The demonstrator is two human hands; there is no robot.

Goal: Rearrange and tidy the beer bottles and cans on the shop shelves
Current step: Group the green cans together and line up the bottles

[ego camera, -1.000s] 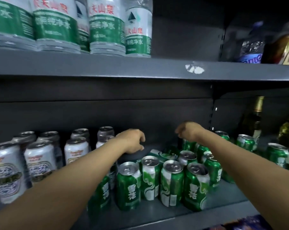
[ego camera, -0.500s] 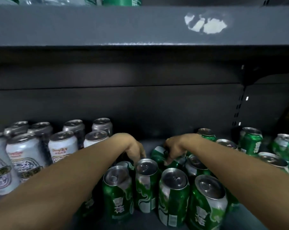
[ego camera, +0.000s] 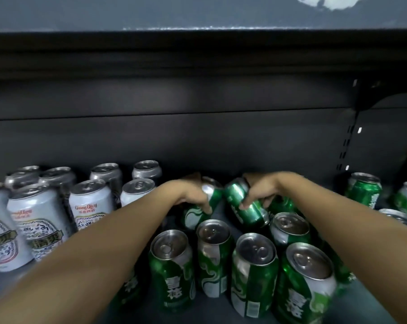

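- Left hand (ego camera: pixel 193 195) grasps a tilted green beer can (ego camera: pixel 199 206), fingers curled over its upper side, deep on the shelf.
- Right hand (ego camera: pixel 259 191) grasps a second tilted green can (ego camera: pixel 245 206), thumb on its side; the two held cans lean toward each other, tops nearly touching.
- Both held cans sit behind a front cluster of upright green cans (ego camera: pixel 254 272), between the forearms.
- More green cans (ego camera: pixel 363 189) stand at far right, apart from the cluster.
- White-and-silver cans (ego camera: pixel 90 202) stand upright in rows at left.
- Dark grey shelf floor (ego camera: pixel 6 277) under all; upper shelf edge (ego camera: pixel 198 12) overhead with a chipped paint patch (ego camera: pixel 331 2).
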